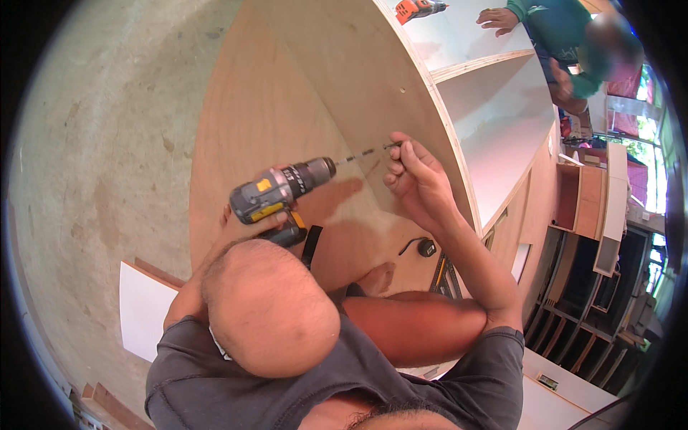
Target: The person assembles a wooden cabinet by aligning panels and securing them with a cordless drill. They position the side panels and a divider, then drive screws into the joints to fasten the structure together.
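My left hand [251,228] is closed round the handle of a grey, black and yellow cordless drill [276,190], partly hidden behind the tool and my raised knee. The drill lies nearly level, its long thin bit [355,156] pointing right. In front of the bit's tip, my right hand [417,175] pinches a small dark screw [392,146] between thumb and fingers. A narrow gap appears between tip and screw. Behind them stands an upright plywood panel [344,64], meeting a plywood sheet [247,118] at an inside corner.
A tape measure [426,248] and a dark square-like tool [446,276] lie by my leg. White-faced shelving [494,129] stands beyond the panel. At upper right, a co-worker's hand [499,20] rests near an orange drill [418,8]. A white board [140,312] lies left.
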Motion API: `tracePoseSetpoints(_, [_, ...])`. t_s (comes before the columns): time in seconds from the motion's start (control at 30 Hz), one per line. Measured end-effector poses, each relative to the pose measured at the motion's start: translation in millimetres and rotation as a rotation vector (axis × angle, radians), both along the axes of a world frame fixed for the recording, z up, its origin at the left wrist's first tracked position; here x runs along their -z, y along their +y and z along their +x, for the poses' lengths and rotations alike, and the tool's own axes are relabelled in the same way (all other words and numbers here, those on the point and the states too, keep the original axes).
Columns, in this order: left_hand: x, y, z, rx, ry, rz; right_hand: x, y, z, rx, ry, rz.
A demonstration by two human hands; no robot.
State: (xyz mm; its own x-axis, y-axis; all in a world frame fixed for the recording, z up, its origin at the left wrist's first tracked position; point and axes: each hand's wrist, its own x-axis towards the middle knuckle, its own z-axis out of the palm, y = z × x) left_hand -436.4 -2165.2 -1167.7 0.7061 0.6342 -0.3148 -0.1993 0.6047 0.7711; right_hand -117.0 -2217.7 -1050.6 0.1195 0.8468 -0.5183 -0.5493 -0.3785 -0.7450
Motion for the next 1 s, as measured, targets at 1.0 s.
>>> tracePoseSetpoints(1.0, [14,4,-4,-0.261,-0.078,0.483,11,49,-18,0.117,-0.026,-0.027])
